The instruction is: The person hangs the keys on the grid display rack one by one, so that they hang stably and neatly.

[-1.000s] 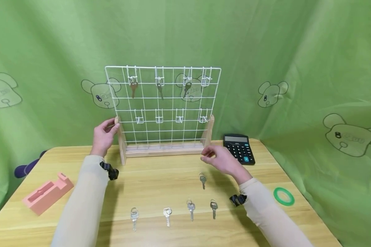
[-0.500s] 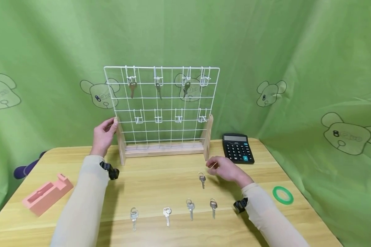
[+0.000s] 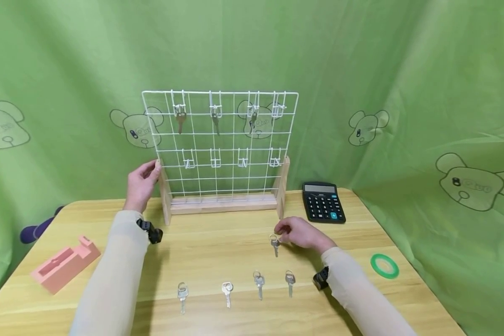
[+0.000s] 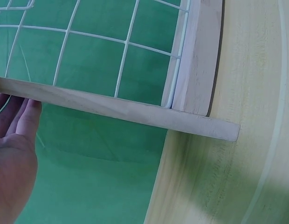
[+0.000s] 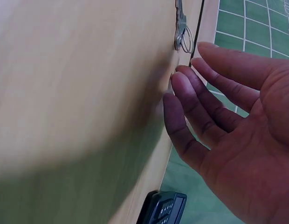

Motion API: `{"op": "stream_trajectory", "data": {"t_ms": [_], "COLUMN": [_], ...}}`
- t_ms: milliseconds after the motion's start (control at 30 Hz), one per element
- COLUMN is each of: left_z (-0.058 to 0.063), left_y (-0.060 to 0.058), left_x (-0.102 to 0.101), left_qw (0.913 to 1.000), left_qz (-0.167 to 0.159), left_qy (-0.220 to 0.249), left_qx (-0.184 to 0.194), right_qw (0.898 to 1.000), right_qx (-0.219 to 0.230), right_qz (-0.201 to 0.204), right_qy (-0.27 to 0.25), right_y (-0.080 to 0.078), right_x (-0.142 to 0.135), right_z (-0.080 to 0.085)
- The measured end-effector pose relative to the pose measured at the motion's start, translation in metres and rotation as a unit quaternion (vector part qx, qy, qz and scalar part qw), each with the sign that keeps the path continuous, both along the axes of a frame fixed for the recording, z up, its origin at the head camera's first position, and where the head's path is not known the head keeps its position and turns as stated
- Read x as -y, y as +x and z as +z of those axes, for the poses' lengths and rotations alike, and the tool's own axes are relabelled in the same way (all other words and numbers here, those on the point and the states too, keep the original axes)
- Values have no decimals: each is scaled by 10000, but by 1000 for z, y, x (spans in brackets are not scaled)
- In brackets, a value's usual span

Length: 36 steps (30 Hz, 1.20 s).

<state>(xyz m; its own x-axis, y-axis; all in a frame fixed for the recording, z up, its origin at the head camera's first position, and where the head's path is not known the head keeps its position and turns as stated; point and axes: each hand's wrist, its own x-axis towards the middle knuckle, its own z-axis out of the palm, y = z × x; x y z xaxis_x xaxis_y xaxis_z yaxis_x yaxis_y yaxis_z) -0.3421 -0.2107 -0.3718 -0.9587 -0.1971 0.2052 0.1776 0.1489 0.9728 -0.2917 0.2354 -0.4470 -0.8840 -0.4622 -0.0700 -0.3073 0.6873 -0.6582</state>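
Note:
A white wire grid rack point(image 3: 234, 133) stands on a wooden base at the back of the table. My left hand point(image 3: 140, 185) grips the top of its left wooden post point(image 3: 165, 198); in the left wrist view, the fingers point(image 4: 29, 122) pass behind the post. Several hooks hang on the grid, and keys point(image 3: 180, 122) dangle from three of the upper ones. Beside a key with a ring point(image 3: 275, 246) on the table is my right hand point(image 3: 302, 232), its fingers loosely bent and holding nothing. The right wrist view shows this key point(image 5: 181, 30) apart from the fingertips.
Several more keys point(image 3: 259, 283) lie in a row near the front. A black calculator point(image 3: 324, 203) is at the back right, with a green tape roll point(image 3: 384, 266) at the right. On the left sits a pink tape dispenser point(image 3: 66, 265). Green curtains surround the table.
My right hand has come away from the rack's right post, down toward the nearest key, and its fingertips are now beside that key's ring. The left hand stays on the post.

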Motion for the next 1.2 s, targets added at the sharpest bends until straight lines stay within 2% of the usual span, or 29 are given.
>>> {"op": "stream_trajectory", "data": {"t_ms": [367, 567, 967, 1200], "left_z": [3, 1, -1, 0], "left_y": [1, 0, 0, 1], "left_x": [0, 0, 0, 0], "left_qw": [10000, 10000, 10000, 9999], "left_qz": [5, 5, 48, 39], "left_qy": [-1, 13, 20, -10], "left_qx": [94, 84, 44, 109], "right_qw": [9995, 9993, 9994, 9997], "right_qx": [117, 144, 359, 200], "right_qz": [-133, -76, 27, -44], "right_qy": [257, 346, -8, -94], "right_y": [-5, -5, -6, 0], "right_x": [15, 21, 17, 12], "right_z": [1, -2, 0, 6]}}
